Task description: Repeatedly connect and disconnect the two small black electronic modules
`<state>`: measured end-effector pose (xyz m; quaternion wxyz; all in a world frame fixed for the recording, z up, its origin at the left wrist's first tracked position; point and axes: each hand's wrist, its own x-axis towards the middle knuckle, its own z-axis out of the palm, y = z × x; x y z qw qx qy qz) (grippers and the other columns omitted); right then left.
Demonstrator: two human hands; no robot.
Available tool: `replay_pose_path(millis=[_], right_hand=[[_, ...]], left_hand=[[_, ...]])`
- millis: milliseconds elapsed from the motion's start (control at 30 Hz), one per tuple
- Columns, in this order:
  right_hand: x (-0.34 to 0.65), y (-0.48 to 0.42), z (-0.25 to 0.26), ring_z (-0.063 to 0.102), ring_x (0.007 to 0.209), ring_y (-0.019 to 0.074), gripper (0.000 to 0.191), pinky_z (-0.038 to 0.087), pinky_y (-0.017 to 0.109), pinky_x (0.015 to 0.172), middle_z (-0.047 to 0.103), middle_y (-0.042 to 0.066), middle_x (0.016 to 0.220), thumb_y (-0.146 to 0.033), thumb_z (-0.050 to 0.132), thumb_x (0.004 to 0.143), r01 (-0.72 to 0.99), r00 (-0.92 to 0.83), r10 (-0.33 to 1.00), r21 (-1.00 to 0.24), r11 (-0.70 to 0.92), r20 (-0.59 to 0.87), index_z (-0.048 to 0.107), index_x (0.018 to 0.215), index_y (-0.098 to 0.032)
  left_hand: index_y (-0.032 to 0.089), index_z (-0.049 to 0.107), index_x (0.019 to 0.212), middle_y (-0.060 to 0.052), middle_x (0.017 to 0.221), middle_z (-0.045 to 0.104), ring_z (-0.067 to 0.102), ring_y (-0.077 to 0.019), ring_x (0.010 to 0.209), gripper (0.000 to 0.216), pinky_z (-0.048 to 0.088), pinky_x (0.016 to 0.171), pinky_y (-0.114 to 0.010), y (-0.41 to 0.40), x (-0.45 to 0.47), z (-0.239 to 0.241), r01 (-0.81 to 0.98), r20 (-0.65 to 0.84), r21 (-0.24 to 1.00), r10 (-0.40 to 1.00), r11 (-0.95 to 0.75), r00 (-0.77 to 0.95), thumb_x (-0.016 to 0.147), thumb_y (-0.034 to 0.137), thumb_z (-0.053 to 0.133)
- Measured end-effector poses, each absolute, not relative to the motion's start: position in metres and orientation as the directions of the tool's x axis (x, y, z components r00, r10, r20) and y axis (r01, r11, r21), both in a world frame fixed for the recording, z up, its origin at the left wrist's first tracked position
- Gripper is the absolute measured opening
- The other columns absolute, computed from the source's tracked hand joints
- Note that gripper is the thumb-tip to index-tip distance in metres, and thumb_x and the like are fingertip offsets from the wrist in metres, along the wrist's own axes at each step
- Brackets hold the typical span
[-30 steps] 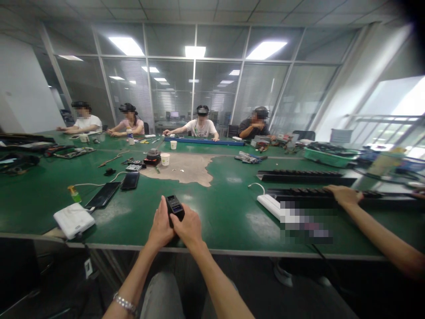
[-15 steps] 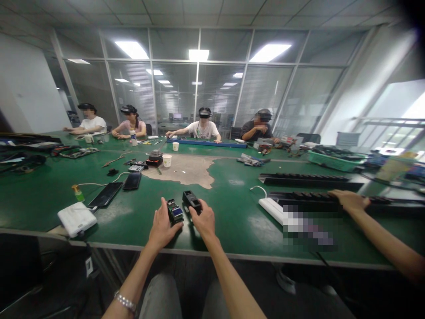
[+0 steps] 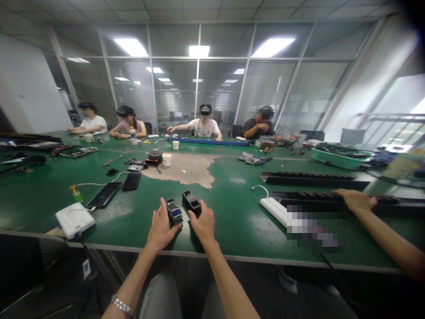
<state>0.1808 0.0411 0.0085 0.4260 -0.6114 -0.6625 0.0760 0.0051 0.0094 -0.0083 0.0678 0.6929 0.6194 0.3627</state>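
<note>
Housing of matt-looking plastic; glossy phone screen; smooth green tabletop with a sheen; paper cup

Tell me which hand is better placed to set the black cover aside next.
Probably the right hand: it holds the black cover, while the left hand holds the circuit board with the small screen.
</note>
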Motion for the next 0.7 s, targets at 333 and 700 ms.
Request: replay_pose_path(millis=[333, 700], right_hand=[[0.177, 0.029, 0.031, 0.064, 0.095, 0.0229, 0.041, 0.048, 0.032, 0.083, 0.070, 0.009, 0.105, -0.034, 0.058, 0.083, 0.520, 0.161, 0.910, -0.817, 0.250, 0.381, 0.060, 0.121, -0.018], [0.141, 0.010, 0.048, 0.064, 0.096, 0.0211, 0.040, 0.049, 0.032, 0.086, 0.069, 0.006, 0.107, -0.033, 0.061, 0.081, 0.458, 0.043, 0.890, -0.801, 0.386, 0.454, 0.061, 0.120, -0.021]], left_hand=[[0.014, -0.013, 0.151, -0.022, 0.152, 0.032, 0.027, -0.0356, 0.142, 0.108, 0.017, 0.114, -0.060, 0.009, 0.003, -0.009, 0.789, 0.432, 0.564, 0.902, -0.245, -0.029, 0.079, 0.042, 0.063], [0.013, -0.010, 0.151, -0.024, 0.158, 0.009, 0.011, -0.0379, 0.146, 0.115, 0.019, 0.115, -0.059, 0.009, 0.000, -0.013, 0.763, 0.492, 0.583, 0.868, -0.280, -0.058, 0.073, 0.045, 0.068]])
